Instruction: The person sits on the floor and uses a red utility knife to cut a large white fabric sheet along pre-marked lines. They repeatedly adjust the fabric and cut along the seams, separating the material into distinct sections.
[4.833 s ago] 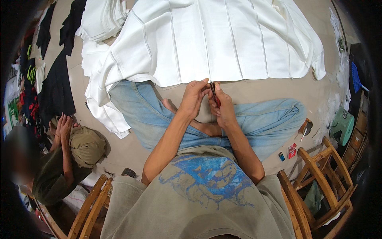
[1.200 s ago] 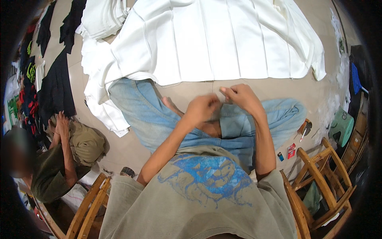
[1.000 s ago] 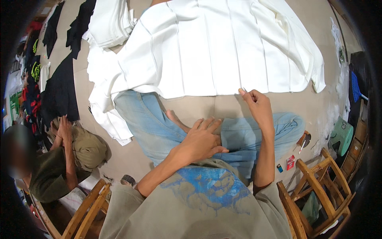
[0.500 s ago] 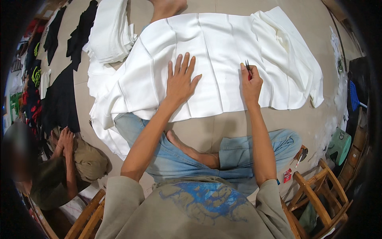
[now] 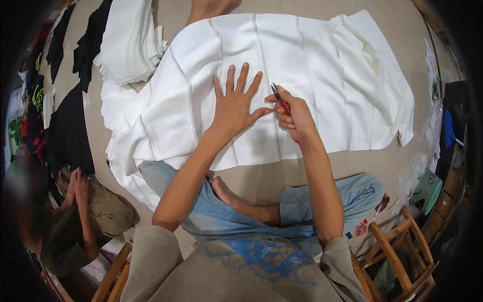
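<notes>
A large white fabric piece (image 5: 355, 79) with several long seams lies across the floor in front of my crossed, denim-covered legs. My left hand (image 5: 234, 103) rests on it palm down, fingers spread and open, left of a seam. My right hand (image 5: 297, 118) is closed round small red-handled thread snips (image 5: 280, 97), their dark blades pointing up-left over the fabric, close beside my left thumb.
A white fabric stack (image 5: 128, 40) and black pieces (image 5: 70, 131) lie at left. A co-worker (image 5: 75, 216) sits at lower left. A bare foot shows beyond the fabric. Wooden chairs (image 5: 392, 251), a green stool (image 5: 426, 190) and a blue dustpan (image 5: 450, 126) stand right.
Both hands have moved forward from my lap and the fabric's near edge onto its middle. My left hand has spread flat. My right hand with the snips has shifted left, beside it.
</notes>
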Demonstrator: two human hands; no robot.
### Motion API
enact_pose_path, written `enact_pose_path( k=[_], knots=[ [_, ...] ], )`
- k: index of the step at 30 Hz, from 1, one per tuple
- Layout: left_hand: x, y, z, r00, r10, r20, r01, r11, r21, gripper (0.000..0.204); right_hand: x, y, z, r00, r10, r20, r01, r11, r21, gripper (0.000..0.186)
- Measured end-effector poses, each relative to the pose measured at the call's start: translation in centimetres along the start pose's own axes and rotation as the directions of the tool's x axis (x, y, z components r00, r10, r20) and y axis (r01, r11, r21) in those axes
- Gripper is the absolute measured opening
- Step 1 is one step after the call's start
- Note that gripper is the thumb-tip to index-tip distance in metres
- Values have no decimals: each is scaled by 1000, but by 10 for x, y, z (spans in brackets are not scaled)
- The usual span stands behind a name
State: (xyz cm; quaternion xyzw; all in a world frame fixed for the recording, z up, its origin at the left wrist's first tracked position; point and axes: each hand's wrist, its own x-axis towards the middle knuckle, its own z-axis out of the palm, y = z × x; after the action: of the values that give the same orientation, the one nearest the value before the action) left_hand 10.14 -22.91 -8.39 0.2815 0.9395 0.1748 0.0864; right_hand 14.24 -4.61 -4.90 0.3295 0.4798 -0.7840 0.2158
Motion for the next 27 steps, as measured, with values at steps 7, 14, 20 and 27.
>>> enact_pose_path(
  k=[7, 14, 20, 27],
  knots=[
    [-1, -3, 1, 999, 42, 19, -42, 999, -25, 91, 0, 4, 0, 996, 65, -68, -70, 995, -76, 45],
    [-8, 1, -10, 997, -35, 74, 38, 999, -38, 89, -2, 3, 6, 990, 56, -126, -68, 994, -89, 44],
    [-4, -4, -5, 992, 119, -29, -122, 984, -127, 92, -7, 14, 12, 982, -140, -126, 138, 990, -29, 45],
    [-2, 1, 12, 997, 79, 10, -79, 996, -33, 95, 21, 17, -13, 557, -808, -190, 476, 499, -724, 30]
  ],
)
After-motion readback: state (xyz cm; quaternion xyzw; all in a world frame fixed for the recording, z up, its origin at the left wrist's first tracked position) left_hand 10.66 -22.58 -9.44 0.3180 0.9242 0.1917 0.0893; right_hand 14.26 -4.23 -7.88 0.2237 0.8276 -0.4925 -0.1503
